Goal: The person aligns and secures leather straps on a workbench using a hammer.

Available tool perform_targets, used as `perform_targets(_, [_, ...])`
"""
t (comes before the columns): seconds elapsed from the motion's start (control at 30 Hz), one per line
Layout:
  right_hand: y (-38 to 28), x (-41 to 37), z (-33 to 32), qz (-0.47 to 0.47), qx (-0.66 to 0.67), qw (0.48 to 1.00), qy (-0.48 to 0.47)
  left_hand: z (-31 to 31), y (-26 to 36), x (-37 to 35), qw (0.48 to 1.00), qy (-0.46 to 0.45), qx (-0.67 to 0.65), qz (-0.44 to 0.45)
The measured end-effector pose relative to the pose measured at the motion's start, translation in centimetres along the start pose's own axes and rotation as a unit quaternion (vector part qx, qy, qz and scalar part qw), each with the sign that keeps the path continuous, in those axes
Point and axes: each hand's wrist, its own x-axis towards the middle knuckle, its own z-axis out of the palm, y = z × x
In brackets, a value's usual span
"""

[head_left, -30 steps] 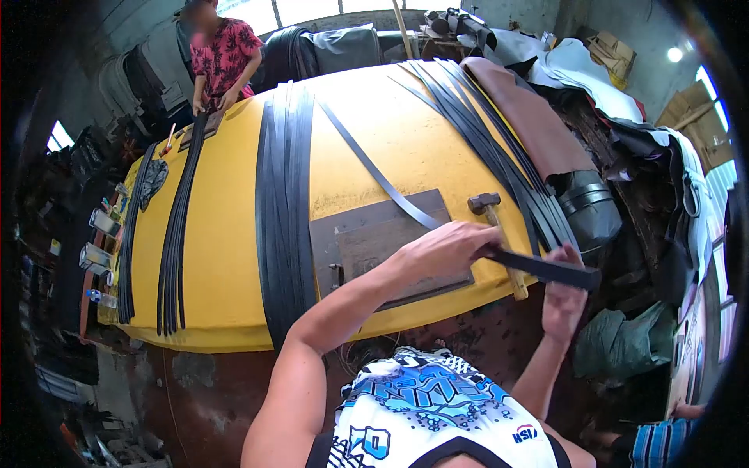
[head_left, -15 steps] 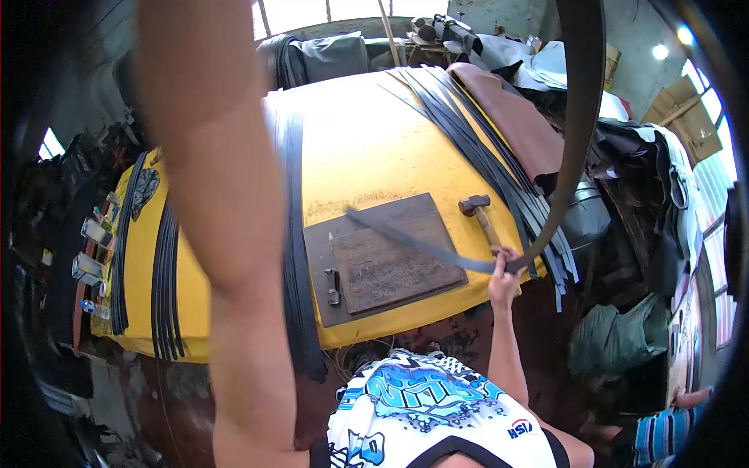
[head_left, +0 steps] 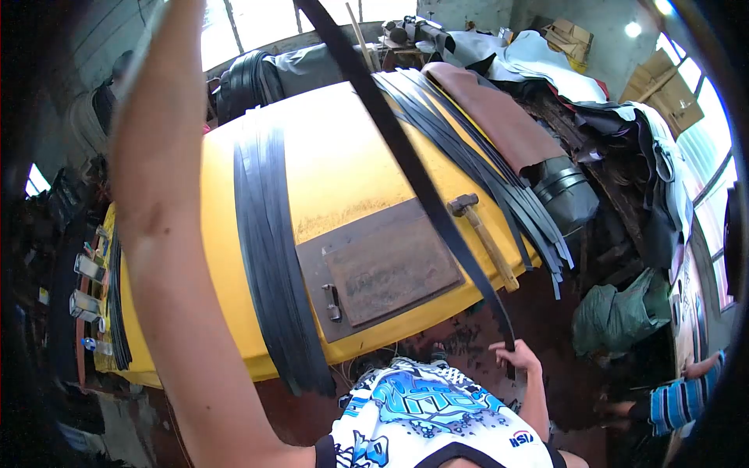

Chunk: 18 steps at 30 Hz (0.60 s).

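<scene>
A long black strap [head_left: 421, 175] runs slantwise from the top edge of the view down past the table's front. Near its lower end my right hand [head_left: 521, 356] has its fingers closed on it, in front of my body. My left arm [head_left: 168, 234] reaches up along the left side, and its hand is beyond the top edge, out of sight. Under the strap lie a dark worn board [head_left: 394, 273] and, just right of it, a hammer [head_left: 488, 243] with a wooden handle. A small dark metal tool [head_left: 333, 303] rests on the board's left side.
The table has a yellow cover [head_left: 335, 183]. A bundle of black straps [head_left: 269, 226] hangs over its front edge; more strips [head_left: 499, 183] lie on the right beside a brown roll [head_left: 495, 117]. A green sack [head_left: 620, 316] and a person in blue stripes [head_left: 686, 402] are at right.
My right hand has come down and toward my body from beside the hammer's handle, drawing the strap's end along. The strap now slants straight across the table, and my view has shifted.
</scene>
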Motion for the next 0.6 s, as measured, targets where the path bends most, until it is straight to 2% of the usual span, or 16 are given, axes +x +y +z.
perform_targets(0.07, [-1.0, -1.7, 0.7, 0.081, -0.052, 0.986, -0.136, -3.7, -6.4, -0.7, 0.997, 0.014, 0.021, -0.072])
perform_targets(0.13, [1.2, -2.4, 2.2, 0.059, -0.022, 0.97, -0.236, -7.5, -13.9, -3.8, 0.986, 0.027, 0.039, -0.158])
perform_targets(0.17, [2.8, -2.5, 3.3, 0.071, 0.0, 0.967, -0.245, -9.1, -18.1, -6.7, 0.976, 0.037, 0.049, -0.207])
perform_targets(0.2, [3.9, -2.6, 4.1, 0.043, 0.0, 0.964, -0.262, -10.4, -22.8, -10.6, 0.963, 0.04, 0.051, -0.261])
perform_targets(0.27, [3.7, -3.5, 5.9, 0.06, 0.108, 0.97, -0.211, -12.7, -31.2, -20.1, 0.928, 0.019, 0.052, -0.367])
perform_targets(0.3, [2.0, -4.1, 6.5, 0.054, 0.153, 0.974, -0.161, -10.9, -28.7, -25.2, 0.912, -0.068, 0.068, -0.399])
perform_targets(0.33, [3.1, -3.6, 7.3, 0.028, 0.222, 0.967, -0.125, -8.2, -27.8, -29.1, 0.881, -0.016, 0.111, -0.459])
perform_targets(0.37, [1.7, -3.8, 7.6, 0.048, 0.244, 0.964, -0.095, -6.8, -26.7, -32.8, 0.85, -0.034, 0.084, -0.519])
perform_targets(0.4, [-0.3, -3.7, 7.8, 0.069, 0.263, 0.96, -0.067, -6.2, -27.0, -36.2, 0.838, -0.055, 0.065, -0.539])
perform_targets(0.43, [-1.6, -3.0, 8.0, 0.072, 0.261, 0.96, -0.069, -5.0, -26.8, -39.4, 0.822, -0.117, 0.126, -0.542])
perform_targets(0.47, [-3.0, -1.9, 8.1, 0.022, 0.247, 0.965, -0.09, -3.3, -23.9, -41.7, 0.803, -0.126, 0.065, -0.579])
perform_targets(0.53, [-7.5, 0.1, 8.6, -0.051, 0.22, 0.967, -0.115, 0.1, -20.8, -45.8, 0.766, -0.2, 0.064, -0.608])
perform_targets(0.57, [-11.6, 0.6, 9.0, -0.046, 0.267, 0.955, -0.123, 1.1, -21.2, -48.4, 0.74, -0.229, 0.012, -0.633])
perform_targets(0.6, [-14.9, 1.6, 9.4, -0.041, 0.274, 0.952, -0.131, 2.7, -20.4, -49.9, 0.7, -0.256, 0.013, -0.667])
